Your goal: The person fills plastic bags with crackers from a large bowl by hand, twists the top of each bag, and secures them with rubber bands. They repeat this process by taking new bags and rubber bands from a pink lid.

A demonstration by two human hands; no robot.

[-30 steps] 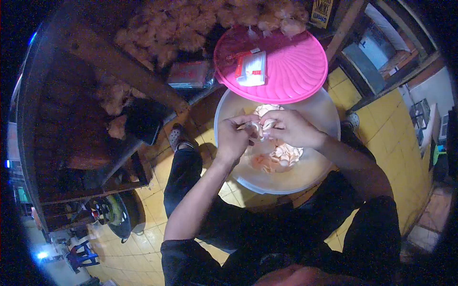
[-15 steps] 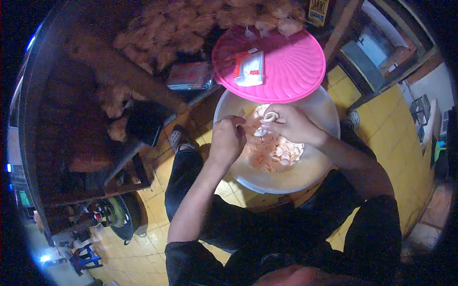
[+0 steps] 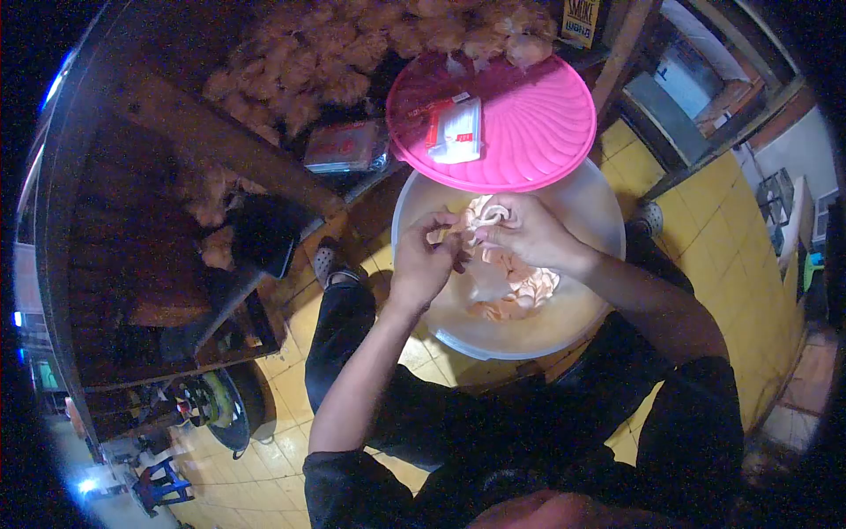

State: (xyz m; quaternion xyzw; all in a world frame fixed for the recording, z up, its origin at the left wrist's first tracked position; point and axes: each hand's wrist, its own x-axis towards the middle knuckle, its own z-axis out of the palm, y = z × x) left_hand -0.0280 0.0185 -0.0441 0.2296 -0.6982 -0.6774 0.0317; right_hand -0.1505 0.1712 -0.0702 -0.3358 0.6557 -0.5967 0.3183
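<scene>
Pinches a pale curled piece (image 3: pixel 493 214) between thumb and fingers of the right hand (image 3: pixel 539 236), high over the far half of a wide translucent tub (image 3: pixel 599 207). Lies, as a loop with no clear long axis, at the right hand's fingertips, to the left of that palm and to the right of the left hand (image 3: pixel 421 264). Belongs plainly to the right hand as the nearer of the two. Faces it from the left with thumb and fingers of the left hand bent inward and close together, just beside the loop; cannot tell whether touching it, or whether gripping something thin and clear.

Shows more pale pieces (image 3: pixel 533 286) below, heaped in the tub, nearer to the body than both hands. Overhangs the tub's far rim with a pink lid (image 3: pixel 538 115), bearing a red-and-white packet (image 3: pixel 458 132) on its left part. Crowds beyond the lid with brownish bundles (image 3: pixel 344 44), some seemingly wrapped in clear plastic.
</scene>
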